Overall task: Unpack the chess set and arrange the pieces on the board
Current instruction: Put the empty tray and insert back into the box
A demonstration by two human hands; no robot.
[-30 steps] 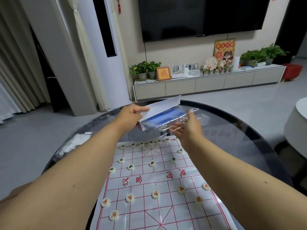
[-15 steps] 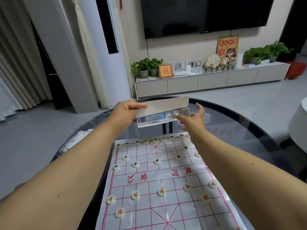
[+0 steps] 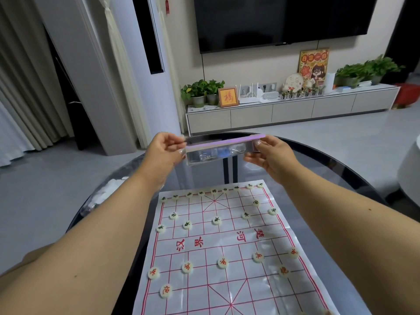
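A clear plastic box (image 3: 218,152) with a pale lid is held level above the far side of the table, seen edge on. My left hand (image 3: 164,153) pinches its left end between thumb and fingers. My right hand (image 3: 270,153) grips its right end the same way. Below lies a white sheet chess board (image 3: 227,244) with red grid lines. Round white pieces (image 3: 222,263) with red characters sit on the near half. Pieces with dark characters (image 3: 217,220) stand on the far half and along the far edge.
The board lies on a round dark glass table (image 3: 341,178). A crumpled clear plastic bag (image 3: 102,194) rests at the table's left edge. Beyond stand a low TV cabinet (image 3: 291,108) with plants and a white seat (image 3: 411,173) at right.
The box has turned from tilted to level and edge on. My right hand went from open beside it to gripping its right end. The view has tipped so the board sits lower.
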